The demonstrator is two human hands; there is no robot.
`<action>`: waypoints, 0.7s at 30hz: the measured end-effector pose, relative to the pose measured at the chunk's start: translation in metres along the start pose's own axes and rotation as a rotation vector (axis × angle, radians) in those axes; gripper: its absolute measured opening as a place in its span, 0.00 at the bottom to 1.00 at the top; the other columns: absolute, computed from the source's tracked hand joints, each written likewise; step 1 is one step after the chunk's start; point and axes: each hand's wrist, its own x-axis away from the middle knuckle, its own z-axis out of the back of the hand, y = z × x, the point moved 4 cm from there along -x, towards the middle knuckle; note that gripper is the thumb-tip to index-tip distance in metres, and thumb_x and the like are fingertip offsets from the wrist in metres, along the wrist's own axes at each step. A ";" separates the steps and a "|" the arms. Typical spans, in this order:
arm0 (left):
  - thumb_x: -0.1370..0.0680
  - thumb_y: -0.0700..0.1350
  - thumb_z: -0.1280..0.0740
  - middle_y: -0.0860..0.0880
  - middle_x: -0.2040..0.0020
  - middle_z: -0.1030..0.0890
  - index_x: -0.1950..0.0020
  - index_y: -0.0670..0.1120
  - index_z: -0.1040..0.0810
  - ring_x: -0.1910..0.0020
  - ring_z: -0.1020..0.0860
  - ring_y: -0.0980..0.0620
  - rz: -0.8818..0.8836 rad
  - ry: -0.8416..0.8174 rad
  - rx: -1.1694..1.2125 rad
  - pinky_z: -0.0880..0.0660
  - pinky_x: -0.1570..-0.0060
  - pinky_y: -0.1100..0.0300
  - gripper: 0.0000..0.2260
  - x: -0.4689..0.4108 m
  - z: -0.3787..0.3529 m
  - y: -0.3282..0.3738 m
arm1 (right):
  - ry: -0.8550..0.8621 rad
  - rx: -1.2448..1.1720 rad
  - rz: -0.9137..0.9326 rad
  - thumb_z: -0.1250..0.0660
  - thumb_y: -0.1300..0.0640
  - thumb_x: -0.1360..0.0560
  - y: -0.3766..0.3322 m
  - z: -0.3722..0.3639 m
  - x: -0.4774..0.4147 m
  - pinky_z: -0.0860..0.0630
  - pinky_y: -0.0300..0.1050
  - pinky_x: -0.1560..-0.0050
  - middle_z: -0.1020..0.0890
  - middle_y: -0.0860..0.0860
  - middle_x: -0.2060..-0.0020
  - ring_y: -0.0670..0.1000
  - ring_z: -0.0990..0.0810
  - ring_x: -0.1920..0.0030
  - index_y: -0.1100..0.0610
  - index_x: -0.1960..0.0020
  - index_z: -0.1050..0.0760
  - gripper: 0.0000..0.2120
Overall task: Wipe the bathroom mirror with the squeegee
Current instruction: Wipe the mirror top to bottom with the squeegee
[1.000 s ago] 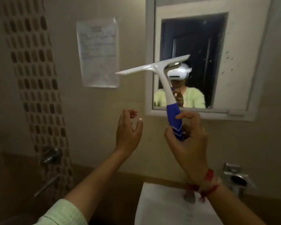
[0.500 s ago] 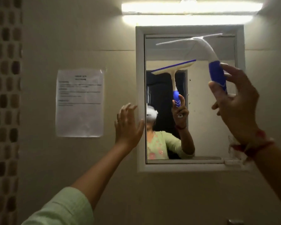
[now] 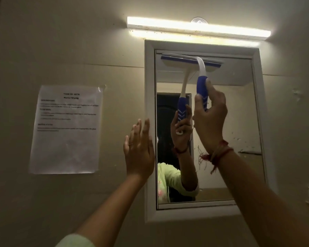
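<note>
Right hand (image 3: 210,120) clenched on squeegee (image 3: 202,86) handle, blade at mirror (image 3: 239,122) top edge. Left hand (image 3: 139,150) open, flat beside frame. First stroke starting; next probably needs steady downward pull, blade pressed flush.

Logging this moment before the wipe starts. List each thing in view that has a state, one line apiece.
squeegee: held upright, blade at the top of the glass.
right hand: shut on the squeegee's blue handle.
left hand: open, flat at the frame's left edge.
mirror: spotted on its right side.
light bar: on.
paper notice: stuck flat on the wall.
</note>
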 end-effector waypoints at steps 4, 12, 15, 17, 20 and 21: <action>0.20 0.50 0.55 0.50 0.26 0.40 0.26 0.55 0.48 0.27 0.44 0.52 0.009 -0.015 0.013 0.47 0.30 0.48 0.21 0.002 0.000 0.003 | -0.030 0.012 0.030 0.39 0.61 0.22 0.000 -0.011 -0.001 0.32 0.18 0.53 0.27 0.60 0.41 0.51 0.25 0.45 0.61 0.30 0.35 0.21; 0.20 0.45 0.49 0.49 0.27 0.37 0.27 0.54 0.46 0.28 0.40 0.50 0.020 -0.006 0.083 0.41 0.31 0.43 0.21 0.001 0.004 0.007 | -0.093 0.094 0.069 0.39 0.60 0.23 0.002 0.005 0.023 0.23 0.46 0.42 0.26 0.59 0.40 0.56 0.23 0.42 0.57 0.29 0.36 0.22; 0.20 0.46 0.49 0.49 0.27 0.37 0.26 0.53 0.45 0.28 0.38 0.49 0.027 -0.005 0.101 0.37 0.34 0.39 0.21 0.001 0.004 0.006 | -0.110 0.156 0.094 0.39 0.60 0.22 0.007 0.013 0.024 0.26 0.39 0.43 0.26 0.60 0.41 0.56 0.23 0.44 0.55 0.28 0.38 0.23; 0.20 0.47 0.50 0.49 0.27 0.37 0.26 0.52 0.44 0.28 0.38 0.49 0.024 -0.005 0.103 0.35 0.36 0.39 0.21 0.002 0.003 0.005 | -0.108 0.202 0.100 0.40 0.59 0.22 0.006 0.012 0.010 0.29 0.35 0.45 0.26 0.60 0.42 0.55 0.23 0.45 0.55 0.28 0.39 0.23; 0.20 0.50 0.52 0.48 0.28 0.35 0.26 0.53 0.45 0.29 0.36 0.48 0.022 0.000 0.102 0.34 0.37 0.39 0.21 0.003 0.004 0.005 | -0.101 0.184 0.083 0.40 0.58 0.22 -0.004 0.004 -0.006 0.27 0.38 0.44 0.24 0.60 0.45 0.56 0.22 0.47 0.56 0.28 0.39 0.23; 0.20 0.50 0.52 0.47 0.28 0.34 0.27 0.54 0.46 0.30 0.35 0.48 0.025 -0.002 0.097 0.34 0.37 0.39 0.21 0.003 0.004 0.005 | -0.105 0.167 0.081 0.40 0.58 0.22 -0.006 0.001 -0.005 0.25 0.40 0.43 0.24 0.60 0.45 0.56 0.22 0.47 0.57 0.28 0.39 0.23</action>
